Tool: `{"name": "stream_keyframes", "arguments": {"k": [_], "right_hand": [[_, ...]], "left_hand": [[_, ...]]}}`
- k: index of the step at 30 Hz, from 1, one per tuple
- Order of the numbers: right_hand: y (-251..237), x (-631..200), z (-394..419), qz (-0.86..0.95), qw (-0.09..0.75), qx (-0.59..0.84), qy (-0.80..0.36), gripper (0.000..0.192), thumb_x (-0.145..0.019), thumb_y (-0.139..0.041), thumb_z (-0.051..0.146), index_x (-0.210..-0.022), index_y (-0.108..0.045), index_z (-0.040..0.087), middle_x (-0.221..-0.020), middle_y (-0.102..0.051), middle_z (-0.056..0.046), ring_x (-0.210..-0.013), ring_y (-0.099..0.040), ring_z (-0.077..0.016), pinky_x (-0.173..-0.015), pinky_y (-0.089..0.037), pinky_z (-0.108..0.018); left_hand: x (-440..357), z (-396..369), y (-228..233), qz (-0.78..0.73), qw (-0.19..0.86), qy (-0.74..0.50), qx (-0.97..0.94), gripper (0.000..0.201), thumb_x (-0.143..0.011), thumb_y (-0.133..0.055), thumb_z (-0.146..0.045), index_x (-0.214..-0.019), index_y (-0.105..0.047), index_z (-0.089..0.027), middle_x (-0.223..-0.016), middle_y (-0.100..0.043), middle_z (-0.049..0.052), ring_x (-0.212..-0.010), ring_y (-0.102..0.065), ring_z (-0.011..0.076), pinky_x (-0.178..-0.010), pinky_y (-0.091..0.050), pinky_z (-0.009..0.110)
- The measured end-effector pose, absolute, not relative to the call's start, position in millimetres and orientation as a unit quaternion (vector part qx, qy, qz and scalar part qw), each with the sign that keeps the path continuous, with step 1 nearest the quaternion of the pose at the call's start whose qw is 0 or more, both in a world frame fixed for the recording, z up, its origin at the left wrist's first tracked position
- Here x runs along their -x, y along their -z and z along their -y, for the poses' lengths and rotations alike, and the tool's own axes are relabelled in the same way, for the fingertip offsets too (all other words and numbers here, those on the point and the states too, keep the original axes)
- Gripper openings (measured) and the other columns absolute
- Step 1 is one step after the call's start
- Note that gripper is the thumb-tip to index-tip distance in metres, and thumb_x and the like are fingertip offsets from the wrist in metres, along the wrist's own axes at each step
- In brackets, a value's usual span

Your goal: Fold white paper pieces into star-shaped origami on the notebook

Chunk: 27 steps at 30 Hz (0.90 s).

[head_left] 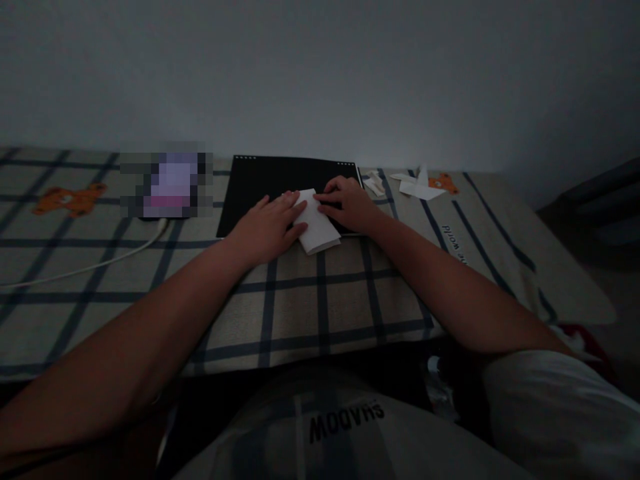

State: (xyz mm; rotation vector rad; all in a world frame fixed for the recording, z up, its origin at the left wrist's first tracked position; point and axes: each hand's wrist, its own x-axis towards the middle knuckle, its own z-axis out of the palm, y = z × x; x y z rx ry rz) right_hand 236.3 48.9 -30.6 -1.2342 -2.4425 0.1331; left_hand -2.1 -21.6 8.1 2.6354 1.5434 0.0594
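Observation:
A folded piece of white paper (318, 227) lies partly on a black notebook (280, 175), its near end reaching past the notebook's front edge onto the tablecloth. My left hand (267, 227) rests over the paper's left side, fingers stretched out and pressing it down. At the paper's upper right edge, my right hand (349, 203) has its thumb and fingers drawn together on the paper. The near end of the paper shows more than one layer. The tips of some left fingers are hard to make out in the dim light.
A blurred phone (173, 183) with a white cable (100, 265) lies at the left. Right of the notebook are a crumpled paper piece (374, 183) and a folded paper shape (421, 186). A checked tablecloth (295, 293) covers the table, which meets a grey wall (310, 80) behind.

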Motion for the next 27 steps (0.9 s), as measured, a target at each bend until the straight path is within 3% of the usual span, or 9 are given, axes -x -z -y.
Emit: {"name": "stream_keyframes", "arguments": {"k": [12, 18, 27], "right_hand": [[23, -233, -39, 0.876, 0.187, 0.443, -0.032, 0.042, -0.109, -0.056, 0.039, -0.144, -0.076, 0.027, -0.138, -0.067, -0.014, -0.123, -0.056, -0.0334, -0.100, -0.048, -0.049], [13, -228, -31, 0.895, 0.173, 0.411, -0.009, 0.043, -0.114, -0.046, 0.035, -0.128, -0.084, 0.022, -0.142, -0.071, -0.014, -0.131, -0.058, -0.0325, -0.104, -0.048, -0.049], [4, -229, -32, 0.908, 0.128, 0.397, -0.037, 0.042, -0.113, -0.046, 0.030, -0.136, -0.080, 0.020, -0.148, -0.074, -0.011, -0.135, -0.064, -0.0309, -0.110, -0.050, -0.049]], "left_hand": [[3, 23, -3, -0.498, 0.026, -0.022, -0.866, 0.063, -0.115, -0.038, -0.042, -0.170, -0.041, -0.011, -0.181, -0.031, 0.017, -0.170, -0.028, 0.0320, -0.138, -0.022, 0.056], [3, 24, -4, -0.500, 0.023, -0.016, -0.866, 0.063, -0.116, -0.036, -0.041, -0.171, -0.040, -0.009, -0.181, -0.031, 0.018, -0.170, -0.028, 0.0308, -0.138, -0.021, 0.055], [4, 21, -4, -0.499, 0.035, -0.027, -0.865, 0.063, -0.115, -0.035, -0.040, -0.170, -0.042, -0.011, -0.181, -0.032, 0.016, -0.169, -0.030, 0.0310, -0.138, -0.023, 0.055]]}}
